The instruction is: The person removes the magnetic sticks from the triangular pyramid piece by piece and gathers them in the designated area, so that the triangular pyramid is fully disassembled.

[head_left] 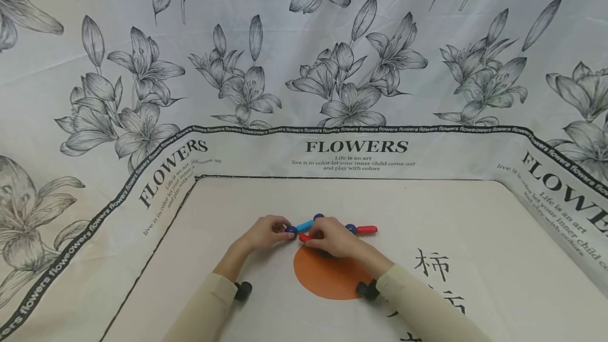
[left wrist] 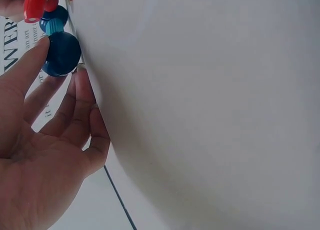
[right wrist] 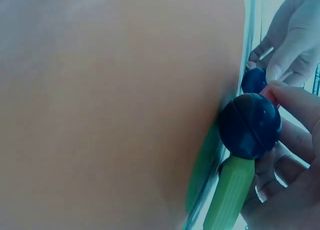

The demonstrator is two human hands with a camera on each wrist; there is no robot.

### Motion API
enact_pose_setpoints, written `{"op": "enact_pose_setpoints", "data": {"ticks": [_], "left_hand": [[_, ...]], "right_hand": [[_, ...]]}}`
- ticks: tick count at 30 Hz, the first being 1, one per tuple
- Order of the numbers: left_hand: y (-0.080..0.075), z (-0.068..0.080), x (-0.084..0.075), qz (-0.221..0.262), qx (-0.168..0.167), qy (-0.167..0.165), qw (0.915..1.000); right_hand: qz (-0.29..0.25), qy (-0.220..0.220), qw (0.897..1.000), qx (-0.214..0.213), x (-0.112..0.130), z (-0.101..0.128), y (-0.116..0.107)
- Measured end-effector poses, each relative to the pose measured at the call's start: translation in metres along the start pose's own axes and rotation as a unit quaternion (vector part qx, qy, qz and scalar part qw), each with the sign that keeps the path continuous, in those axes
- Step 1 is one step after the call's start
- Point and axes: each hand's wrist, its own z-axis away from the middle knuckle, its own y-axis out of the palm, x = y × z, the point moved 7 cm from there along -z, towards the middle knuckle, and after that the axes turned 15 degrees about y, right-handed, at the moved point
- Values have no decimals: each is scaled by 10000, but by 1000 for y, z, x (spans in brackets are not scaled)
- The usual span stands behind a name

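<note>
The left hand is pinching a dark blue ball between thumb and fingers, and the right hand is pinching a short red rod, its free end lying just beside that ball; whether the two are touching, I cannot tell. Both hands are working close together, above the far side of an orange disc. A light blue rod is running from the pinched ball to a second ball, which is peeping out past the right hand's fingers, while a third ball and another red rod are lying just to the right of that hand. In the right wrist view, a green rod is reaching out from a nearer ball close by the right palm. For good handling, the left hand should probably be keeping its ball steady, fingertips clear of the side facing the rod, and the right hand should be guiding the rod slowly and squarely, since a tilted approach could be rolling the ball or swinging the light blue rod out of line
</note>
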Motion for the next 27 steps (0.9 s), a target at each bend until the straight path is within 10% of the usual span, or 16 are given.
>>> {"op": "enact_pose_setpoints", "data": {"ticks": [27], "left_hand": [[0,1,-2,72,-24,169,9998]], "right_hand": [[-88,-191,9995,-228,-4,-10,-19]]}}
